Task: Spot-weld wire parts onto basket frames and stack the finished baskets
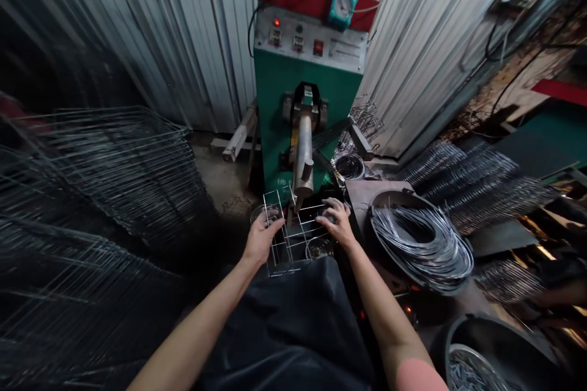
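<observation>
My left hand (262,237) pinches the left side of a small wire rack (285,249) between thumb and fingers. This rack of thin, crossed metal rods sits just above my lap. At its right side, my right hand (338,220) has its fingers curled against the ends of the cross wires; the exact contact is hard to see. The tip of a spot welder's metal electrode arm (303,159) comes down close behind the rack, between my hands. The arm juts from a green welding machine (270,104). A dark apron (293,324) covers my lap.
Stacked wire grids (123,165) fill the left side. To the right, a round pan (373,220) holds a coil of metal wire rings (426,250). A dark tub (504,336) with small metal pieces stands lower right. Corrugated metal sheets (197,30) flank the machine.
</observation>
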{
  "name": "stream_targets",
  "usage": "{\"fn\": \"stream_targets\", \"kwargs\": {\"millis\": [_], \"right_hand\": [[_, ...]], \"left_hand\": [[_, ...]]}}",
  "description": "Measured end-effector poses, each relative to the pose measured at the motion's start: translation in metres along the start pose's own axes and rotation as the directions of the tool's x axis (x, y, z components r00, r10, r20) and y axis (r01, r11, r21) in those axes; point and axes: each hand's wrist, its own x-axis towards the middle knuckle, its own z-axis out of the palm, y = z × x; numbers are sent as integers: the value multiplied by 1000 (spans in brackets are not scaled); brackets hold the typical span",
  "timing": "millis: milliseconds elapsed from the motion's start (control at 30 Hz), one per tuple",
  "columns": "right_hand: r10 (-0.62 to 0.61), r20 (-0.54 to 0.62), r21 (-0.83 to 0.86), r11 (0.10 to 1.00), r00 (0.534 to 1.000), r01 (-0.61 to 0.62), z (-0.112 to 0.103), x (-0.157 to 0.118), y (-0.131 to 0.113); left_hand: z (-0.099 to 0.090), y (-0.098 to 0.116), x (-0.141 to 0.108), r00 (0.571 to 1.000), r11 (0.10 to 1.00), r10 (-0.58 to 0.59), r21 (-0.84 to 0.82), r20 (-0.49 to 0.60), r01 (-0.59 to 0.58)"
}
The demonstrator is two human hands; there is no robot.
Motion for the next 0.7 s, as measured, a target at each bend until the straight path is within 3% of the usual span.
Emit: {"fn": "stream_targets", "kwargs": {"millis": [367,700], "right_hand": [[-58,30,18,998,998,58,2,24,-4],[-33,80,-9,999,996,34,7,37,3]], "left_hand": [[2,7,6,999,1000,17,0,-40,-17],[2,0,19,998,999,20,-44,-62,-22]]}}
